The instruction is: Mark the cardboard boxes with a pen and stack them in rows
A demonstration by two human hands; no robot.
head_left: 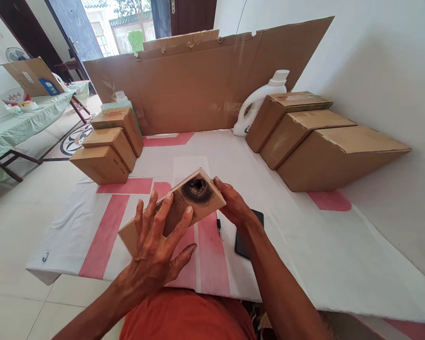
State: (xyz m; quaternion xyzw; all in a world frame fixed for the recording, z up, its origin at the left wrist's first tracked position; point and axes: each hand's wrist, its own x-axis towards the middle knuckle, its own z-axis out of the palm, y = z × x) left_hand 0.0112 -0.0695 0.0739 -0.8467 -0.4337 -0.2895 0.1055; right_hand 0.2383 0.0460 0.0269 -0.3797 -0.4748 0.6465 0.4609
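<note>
A small cardboard box (193,196) with a dark scribbled patch on its top face is held tilted above the white-and-pink cloth (304,236). My left hand (156,241) lies flat on the near side of the box, fingers spread. On the far right end, my right hand (235,205) grips the box, its fingers partly hidden behind it. Beneath the right hand, a pen (218,225) and a black phone (246,236) lie on the cloth.
Three cardboard boxes (108,146) are stacked stepwise at the back left, three more boxes (315,137) at the back right by the wall. A white detergent bottle (258,101) stands before a large upright cardboard sheet (198,80). A green-covered table (24,118) is far left.
</note>
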